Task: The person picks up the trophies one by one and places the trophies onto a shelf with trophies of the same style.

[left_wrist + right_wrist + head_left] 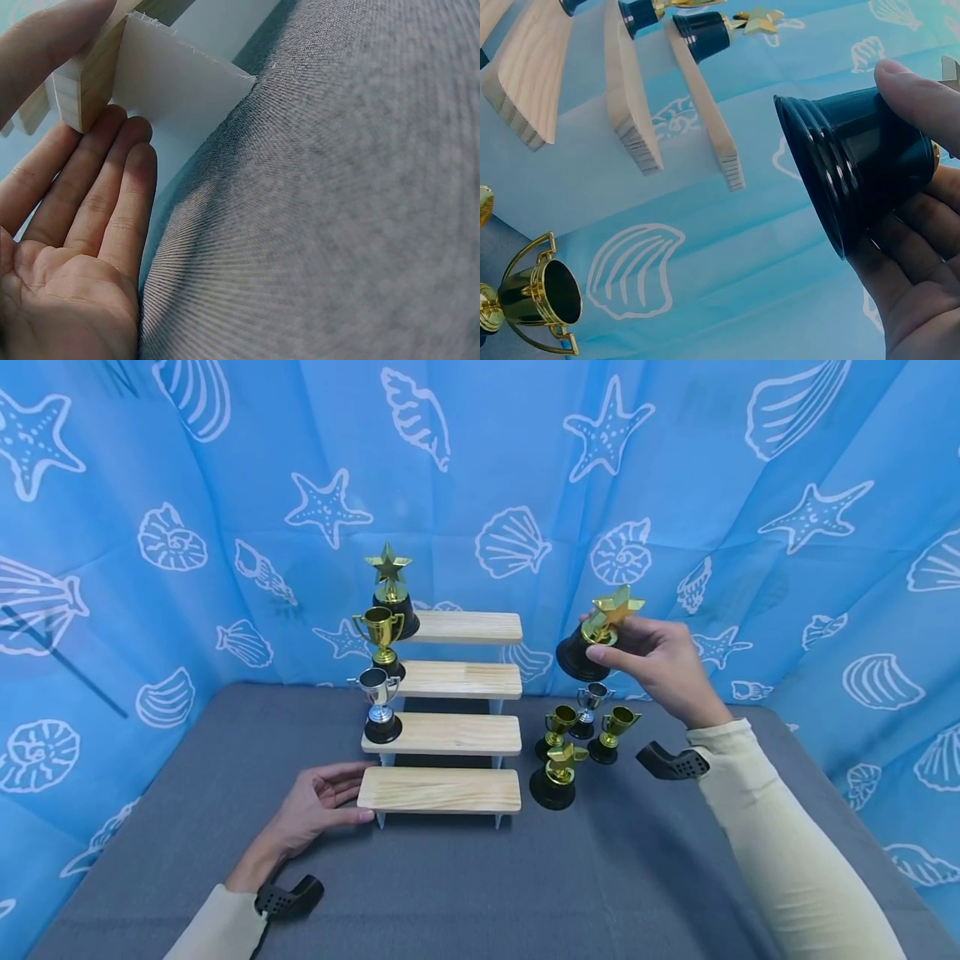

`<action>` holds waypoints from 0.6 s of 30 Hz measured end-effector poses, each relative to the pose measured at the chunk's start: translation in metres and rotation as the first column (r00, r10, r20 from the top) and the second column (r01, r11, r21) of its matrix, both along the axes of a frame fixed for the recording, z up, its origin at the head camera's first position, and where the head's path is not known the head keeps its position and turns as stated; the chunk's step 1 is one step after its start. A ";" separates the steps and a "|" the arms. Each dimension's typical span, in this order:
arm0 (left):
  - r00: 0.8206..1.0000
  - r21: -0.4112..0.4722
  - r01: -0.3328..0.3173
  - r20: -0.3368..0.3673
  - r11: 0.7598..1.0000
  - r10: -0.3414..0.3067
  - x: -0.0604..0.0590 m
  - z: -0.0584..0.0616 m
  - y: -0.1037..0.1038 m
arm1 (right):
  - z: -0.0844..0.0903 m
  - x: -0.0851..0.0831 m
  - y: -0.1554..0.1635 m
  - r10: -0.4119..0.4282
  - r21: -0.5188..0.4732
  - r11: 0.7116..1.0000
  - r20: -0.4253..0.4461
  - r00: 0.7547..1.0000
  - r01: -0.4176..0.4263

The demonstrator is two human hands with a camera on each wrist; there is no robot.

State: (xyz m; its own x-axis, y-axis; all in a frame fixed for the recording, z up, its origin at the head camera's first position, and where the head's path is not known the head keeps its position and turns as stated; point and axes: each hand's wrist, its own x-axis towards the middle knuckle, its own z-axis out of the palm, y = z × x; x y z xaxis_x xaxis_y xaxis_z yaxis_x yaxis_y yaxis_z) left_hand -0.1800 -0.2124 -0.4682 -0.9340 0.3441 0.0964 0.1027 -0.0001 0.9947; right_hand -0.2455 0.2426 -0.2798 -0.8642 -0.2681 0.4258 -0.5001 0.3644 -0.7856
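A gold star trophy (617, 607) with a black base (855, 154) tilts in my right hand (663, 664), pinched between thumb and fingers above the table. My left hand (318, 806) holds the left end of the lowest board of a wooden tiered display stand (438, 790); its thumb and fingertips (131, 176) lie on opposite sides of the board end. On the stand's left side are a star trophy (388, 581) on the top tier, a gold cup trophy (382, 631) below it, and a silver cup trophy (380, 693) on the third tier.
Right of the stand, on the grey cloth-covered table (465, 893), stand another star trophy (555, 785), two gold cup trophies (558, 727) and a silver cup trophy (590, 702). A blue curtain (517, 452) with shell prints hangs behind.
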 end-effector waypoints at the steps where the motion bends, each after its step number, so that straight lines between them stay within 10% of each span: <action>1: 1.000 -0.002 0.000 -0.001 1.000 0.000 0.000 0.000 0.000 | 0.000 -0.001 0.000 -0.002 0.004 1.000 -0.004 1.000 0.002; 18: 1.000 0.002 0.004 -0.016 1.000 -0.004 0.001 0.003 0.002 | 0.014 -0.013 -0.010 -0.025 0.036 0.999 -0.008 1.000 0.025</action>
State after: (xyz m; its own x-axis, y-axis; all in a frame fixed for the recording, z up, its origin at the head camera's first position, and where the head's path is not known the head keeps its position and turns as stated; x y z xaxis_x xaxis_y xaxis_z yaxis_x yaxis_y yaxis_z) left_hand -0.1795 -0.2102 -0.4652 -0.9308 0.3478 0.1123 0.1188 -0.0026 0.9929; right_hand -0.2584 0.2325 -0.2658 -0.8676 -0.2620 0.4227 -0.4964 0.4049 -0.7678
